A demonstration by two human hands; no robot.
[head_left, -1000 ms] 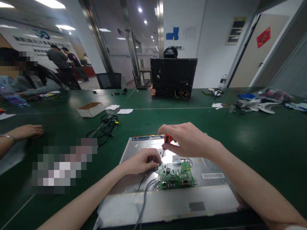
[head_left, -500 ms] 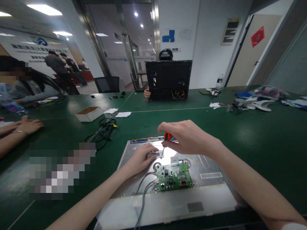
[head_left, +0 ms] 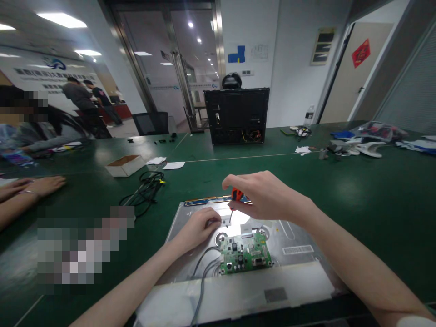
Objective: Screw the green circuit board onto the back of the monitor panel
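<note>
My right hand [head_left: 267, 195] is closed around the red and black handle of a screwdriver [head_left: 236, 194]. The thin shaft points down at the bare metal back of a display panel [head_left: 296, 234], just above a green circuit board [head_left: 243, 252]. Resting on the metal left of the screwdriver tip, my left hand [head_left: 200, 225] has its fingers curled in; whatever lies under the fingertips is hidden. Grey cables [head_left: 203, 284] run from the board's left side down over the panel's lower strip. A blue circuit strip [head_left: 204, 200] lines the panel's far edge.
Coiled black cables [head_left: 148, 186] and an open white box [head_left: 126, 165] lie to the left. Across the green table [head_left: 340, 195] a black monitor casing [head_left: 238, 113] stands upright before a person. Another person's hands [head_left: 47, 185] rest at far left. Plastic bags [head_left: 378, 131] lie at right.
My left fingers have curled in more, and the grey piece under them no longer shows. The hand holding the black casing's left edge has gone from sight. My right hand keeps its grip.
</note>
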